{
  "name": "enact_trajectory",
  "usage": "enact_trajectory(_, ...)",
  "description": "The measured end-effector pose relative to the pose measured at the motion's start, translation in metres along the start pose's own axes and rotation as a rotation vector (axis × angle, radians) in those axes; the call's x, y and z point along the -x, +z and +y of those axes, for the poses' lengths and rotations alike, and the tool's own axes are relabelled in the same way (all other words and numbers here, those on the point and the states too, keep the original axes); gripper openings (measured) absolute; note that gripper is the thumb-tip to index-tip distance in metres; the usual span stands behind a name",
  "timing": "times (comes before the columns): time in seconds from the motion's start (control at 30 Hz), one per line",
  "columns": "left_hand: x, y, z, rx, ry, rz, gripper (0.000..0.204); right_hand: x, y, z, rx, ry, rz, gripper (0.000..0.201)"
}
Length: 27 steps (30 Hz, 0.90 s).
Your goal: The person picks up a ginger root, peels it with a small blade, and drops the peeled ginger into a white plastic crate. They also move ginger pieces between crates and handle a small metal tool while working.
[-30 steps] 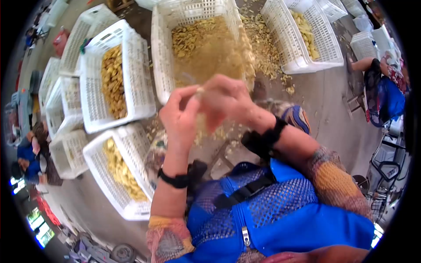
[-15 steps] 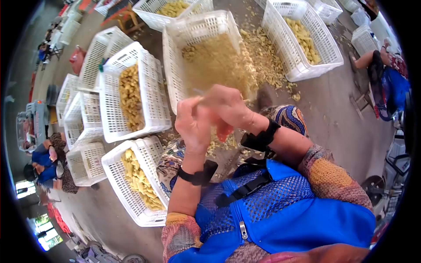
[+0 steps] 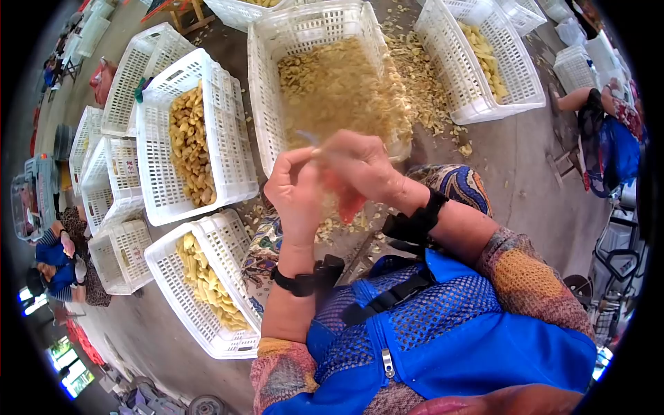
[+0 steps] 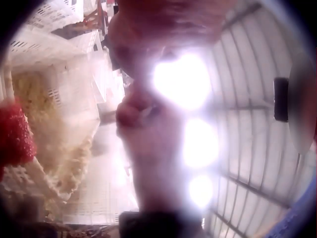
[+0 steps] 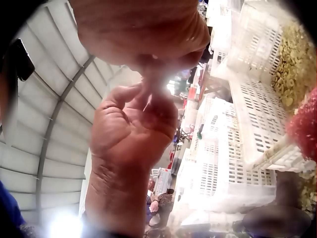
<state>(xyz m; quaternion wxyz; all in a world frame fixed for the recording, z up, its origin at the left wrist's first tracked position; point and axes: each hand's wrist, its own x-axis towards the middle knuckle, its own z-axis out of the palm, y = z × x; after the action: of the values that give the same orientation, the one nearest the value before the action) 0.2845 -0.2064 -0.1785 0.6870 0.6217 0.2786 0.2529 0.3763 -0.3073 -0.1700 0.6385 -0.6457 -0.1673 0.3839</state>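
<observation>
In the head view, the left hand (image 3: 294, 190) pinches a small pale piece (image 3: 316, 152) between thumb and fingers. Close beside it, the right hand (image 3: 366, 166) is curled, partly blurred, around a thin greyish object (image 3: 308, 136) whose shape is unclear. Below the right hand shows something red (image 3: 351, 206), textured in the left wrist view (image 4: 17, 131); what carries it cannot be told. Both hands are above the near edge of a large white crate (image 3: 261, 90) of yellowish pieces. The right wrist view shows the left hand's palm (image 5: 133, 124) with fingertips meeting the right hand (image 5: 143, 32).
White crates with brown root-like pieces (image 3: 190, 145) and peeled yellow pieces (image 3: 207, 283) stand at the left. Another crate (image 3: 515, 76) stands at the right beyond scraps (image 3: 422, 76) on the floor. Seated people are at both far sides, one in blue (image 3: 615, 149).
The hands stay together in front of the large crate, shifting slightly with the view. The thin greyish streak shows more clearly beside the fingertips. The crates shift in the picture as the head view moves.
</observation>
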Motion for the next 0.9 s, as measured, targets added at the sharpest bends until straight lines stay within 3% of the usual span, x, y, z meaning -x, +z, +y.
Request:
enact_trajectory(0.37, -0.001, -0.002, -0.022, 0.051, -0.017, 0.015, 0.013, 0.004, 0.001, 0.007, 0.088, -0.083, 0.023, 0.008)
enact_trajectory(0.5, -0.004, 0.002, -0.029, 0.217, -0.167, 0.051, 0.015, 0.001, 0.003, 0.013, 0.044, -0.043, 0.036, 0.007)
enact_trajectory(0.77, -0.005, 0.010, -0.005, 0.261, -0.283, 0.155, 0.017, -0.008, 0.004, 0.017, -0.313, 0.211, 0.014, 0.010)
enact_trajectory(0.9, -0.008, -0.004, -0.005, 0.325, -0.374, 0.075, 0.020, -0.010, 0.007, 0.023, -0.553, 0.277, -0.056, 0.007)
